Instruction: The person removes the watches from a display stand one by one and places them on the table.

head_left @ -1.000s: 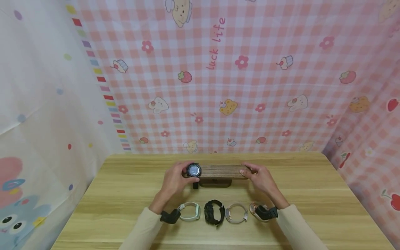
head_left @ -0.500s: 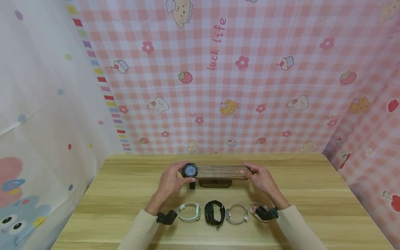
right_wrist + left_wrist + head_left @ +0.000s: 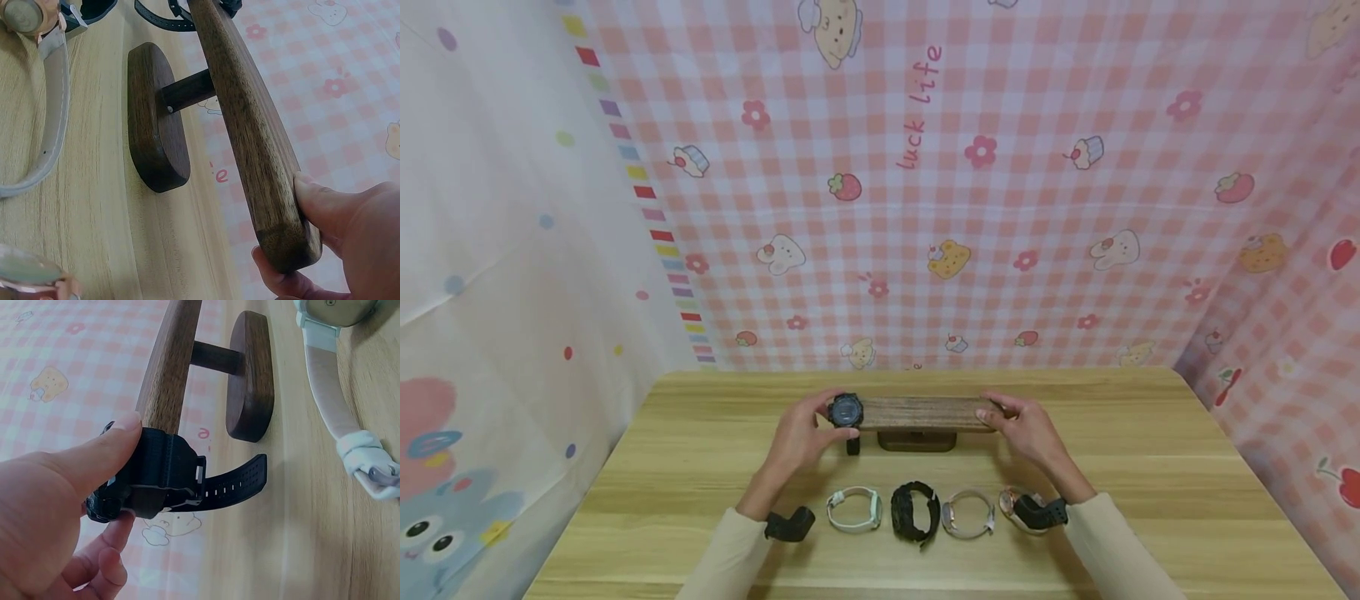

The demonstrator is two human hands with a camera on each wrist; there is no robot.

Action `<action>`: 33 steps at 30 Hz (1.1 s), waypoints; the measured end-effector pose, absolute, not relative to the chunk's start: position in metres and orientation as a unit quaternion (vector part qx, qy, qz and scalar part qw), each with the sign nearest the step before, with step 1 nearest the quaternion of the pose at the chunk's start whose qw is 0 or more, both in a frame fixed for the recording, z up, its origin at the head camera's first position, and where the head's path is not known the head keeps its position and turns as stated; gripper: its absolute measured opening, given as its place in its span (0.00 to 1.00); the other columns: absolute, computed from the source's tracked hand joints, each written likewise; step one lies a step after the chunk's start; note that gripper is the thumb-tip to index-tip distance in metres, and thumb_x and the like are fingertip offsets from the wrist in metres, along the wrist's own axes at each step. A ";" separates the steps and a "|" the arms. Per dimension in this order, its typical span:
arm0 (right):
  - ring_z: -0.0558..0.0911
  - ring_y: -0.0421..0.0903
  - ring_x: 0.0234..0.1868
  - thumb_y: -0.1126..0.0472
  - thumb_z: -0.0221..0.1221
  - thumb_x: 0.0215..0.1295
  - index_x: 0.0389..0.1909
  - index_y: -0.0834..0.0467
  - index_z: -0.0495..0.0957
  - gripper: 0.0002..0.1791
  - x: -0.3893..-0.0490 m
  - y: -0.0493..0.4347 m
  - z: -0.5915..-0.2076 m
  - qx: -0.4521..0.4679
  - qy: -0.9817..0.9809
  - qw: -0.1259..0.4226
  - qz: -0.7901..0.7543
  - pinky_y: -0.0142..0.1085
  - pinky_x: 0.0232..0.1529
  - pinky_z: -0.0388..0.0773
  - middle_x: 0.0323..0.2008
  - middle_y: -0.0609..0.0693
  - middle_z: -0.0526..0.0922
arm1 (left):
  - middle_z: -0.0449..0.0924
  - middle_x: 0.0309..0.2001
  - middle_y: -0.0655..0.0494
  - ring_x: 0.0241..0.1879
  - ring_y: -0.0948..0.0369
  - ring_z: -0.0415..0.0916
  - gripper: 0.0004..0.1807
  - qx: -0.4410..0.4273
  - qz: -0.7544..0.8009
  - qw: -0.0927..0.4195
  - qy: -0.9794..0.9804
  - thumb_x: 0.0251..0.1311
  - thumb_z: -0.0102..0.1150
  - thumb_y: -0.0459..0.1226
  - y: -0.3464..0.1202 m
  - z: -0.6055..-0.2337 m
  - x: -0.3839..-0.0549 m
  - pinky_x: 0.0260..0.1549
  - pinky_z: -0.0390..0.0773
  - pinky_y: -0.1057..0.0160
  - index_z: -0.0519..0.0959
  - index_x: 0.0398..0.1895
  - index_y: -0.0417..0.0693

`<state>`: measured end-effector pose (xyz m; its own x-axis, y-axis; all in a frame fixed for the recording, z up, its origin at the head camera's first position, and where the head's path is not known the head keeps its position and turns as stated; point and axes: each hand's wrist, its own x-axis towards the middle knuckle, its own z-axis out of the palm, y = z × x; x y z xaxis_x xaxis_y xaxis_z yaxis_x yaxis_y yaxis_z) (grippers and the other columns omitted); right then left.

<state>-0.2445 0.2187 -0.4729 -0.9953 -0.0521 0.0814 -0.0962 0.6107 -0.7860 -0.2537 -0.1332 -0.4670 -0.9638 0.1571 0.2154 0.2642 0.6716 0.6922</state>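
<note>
A dark wooden T-shaped watch stand (image 3: 925, 413) rises from the table, its bar on a short post over a rounded base (image 3: 250, 378). Around the bar's left end sits a black digital watch (image 3: 847, 411), strap buckled and its free tail (image 3: 237, 486) hanging out below. My left hand (image 3: 796, 435) pinches this watch between thumb and fingers. At the opposite end, my right hand (image 3: 1028, 427) grips the bar, thumb (image 3: 319, 200) on the near side and fingers beyond it.
Between the forearms a row of watches lies on the wooden table (image 3: 1150, 467): a white one (image 3: 854, 510), a black one (image 3: 915, 512), a pale-strapped one (image 3: 967, 514) and a rose-gold one (image 3: 1008, 501). Patterned cloth (image 3: 880, 217) hangs behind and at both sides.
My left hand has slid the black watch leftward along the bar to its left end, baring more wood. The right hand has kept its grip and place.
</note>
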 end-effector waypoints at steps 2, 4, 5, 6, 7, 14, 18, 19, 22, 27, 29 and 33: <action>0.78 0.44 0.35 0.50 0.62 0.68 0.63 0.59 0.77 0.26 -0.244 0.218 -0.473 0.043 -0.898 0.026 0.437 0.37 0.31 0.72 0.42 0.57 0.86 | 0.82 0.40 0.52 0.40 0.52 0.77 0.35 -0.110 -0.399 0.065 -0.908 0.46 0.78 0.46 -0.135 -0.467 -0.253 0.30 0.73 0.61 0.78 0.61 0.56; 0.78 0.44 0.35 0.50 0.62 0.68 0.63 0.59 0.77 0.26 -0.244 0.218 -0.474 0.045 -0.898 0.028 0.436 0.37 0.31 0.72 0.42 0.57 0.86 | 0.80 0.37 0.53 0.35 0.54 0.74 0.35 -0.106 -0.406 0.063 -0.905 0.46 0.78 0.45 -0.137 -0.468 -0.252 0.28 0.70 0.63 0.78 0.61 0.57; 0.78 0.44 0.36 0.50 0.62 0.68 0.63 0.59 0.77 0.26 -0.244 0.218 -0.474 0.046 -0.899 0.029 0.436 0.37 0.31 0.72 0.43 0.57 0.86 | 0.80 0.36 0.53 0.32 0.56 0.72 0.35 -0.105 -0.407 0.064 -0.905 0.46 0.78 0.45 -0.139 -0.469 -0.252 0.27 0.69 0.64 0.79 0.61 0.56; 0.79 0.44 0.36 0.50 0.62 0.68 0.63 0.59 0.77 0.26 -0.244 0.218 -0.474 0.047 -0.898 0.029 0.436 0.37 0.31 0.72 0.43 0.57 0.86 | 0.79 0.35 0.53 0.30 0.58 0.70 0.35 -0.105 -0.409 0.066 -0.904 0.46 0.78 0.45 -0.140 -0.469 -0.252 0.26 0.68 0.64 0.79 0.61 0.56; 0.79 0.44 0.35 0.50 0.62 0.68 0.63 0.59 0.77 0.26 -0.244 0.218 -0.474 0.048 -0.898 0.029 0.436 0.37 0.31 0.72 0.43 0.57 0.86 | 0.79 0.34 0.54 0.29 0.59 0.68 0.35 -0.103 -0.410 0.067 -0.904 0.45 0.79 0.44 -0.141 -0.469 -0.252 0.26 0.67 0.65 0.79 0.61 0.56; 0.79 0.45 0.34 0.50 0.62 0.68 0.63 0.59 0.77 0.26 -0.244 0.218 -0.474 0.047 -0.896 0.026 0.441 0.38 0.30 0.72 0.41 0.56 0.86 | 0.78 0.29 0.56 0.25 0.62 0.64 0.35 -0.107 -0.422 0.082 -0.897 0.43 0.80 0.41 -0.153 -0.471 -0.249 0.23 0.64 0.68 0.80 0.59 0.51; 0.79 0.45 0.34 0.50 0.62 0.68 0.63 0.59 0.76 0.26 -0.245 0.218 -0.474 0.044 -0.897 0.024 0.439 0.38 0.30 0.72 0.41 0.56 0.86 | 0.78 0.29 0.56 0.24 0.62 0.63 0.34 -0.106 -0.425 0.087 -0.895 0.43 0.80 0.40 -0.162 -0.471 -0.245 0.23 0.62 0.68 0.80 0.59 0.52; 0.80 0.45 0.34 0.50 0.62 0.68 0.63 0.59 0.77 0.26 -0.245 0.218 -0.474 0.044 -0.898 0.025 0.438 0.38 0.30 0.72 0.41 0.56 0.86 | 0.78 0.29 0.55 0.24 0.62 0.63 0.34 -0.105 -0.423 0.088 -0.896 0.43 0.80 0.39 -0.164 -0.471 -0.244 0.22 0.62 0.68 0.80 0.59 0.53; 0.80 0.44 0.35 0.50 0.62 0.68 0.63 0.59 0.77 0.26 -0.245 0.218 -0.474 0.047 -0.898 0.027 0.437 0.37 0.30 0.72 0.42 0.56 0.86 | 0.77 0.30 0.54 0.25 0.61 0.64 0.33 -0.105 -0.412 0.091 -0.901 0.44 0.80 0.37 -0.169 -0.469 -0.239 0.23 0.63 0.67 0.80 0.59 0.53; 0.79 0.44 0.35 0.51 0.62 0.68 0.63 0.59 0.77 0.26 -0.244 0.218 -0.473 0.048 -0.898 0.028 0.436 0.37 0.30 0.72 0.42 0.57 0.86 | 0.77 0.33 0.53 0.27 0.61 0.65 0.33 -0.103 -0.399 0.088 -0.907 0.44 0.80 0.36 -0.176 -0.467 -0.230 0.24 0.64 0.67 0.80 0.58 0.52; 0.79 0.44 0.35 0.51 0.62 0.68 0.62 0.58 0.77 0.25 -0.244 0.218 -0.473 0.048 -0.899 0.029 0.435 0.37 0.30 0.72 0.42 0.57 0.86 | 0.76 0.33 0.53 0.27 0.61 0.64 0.33 -0.102 -0.393 0.087 -0.910 0.44 0.80 0.36 -0.178 -0.466 -0.227 0.24 0.63 0.67 0.80 0.58 0.51; 0.79 0.45 0.36 0.50 0.62 0.68 0.62 0.58 0.77 0.25 -0.244 0.218 -0.472 0.047 -0.899 0.030 0.434 0.37 0.30 0.72 0.44 0.58 0.86 | 0.76 0.32 0.55 0.27 0.60 0.65 0.33 -0.105 -0.381 0.090 -0.914 0.44 0.80 0.36 -0.181 -0.463 -0.221 0.23 0.63 0.67 0.80 0.58 0.50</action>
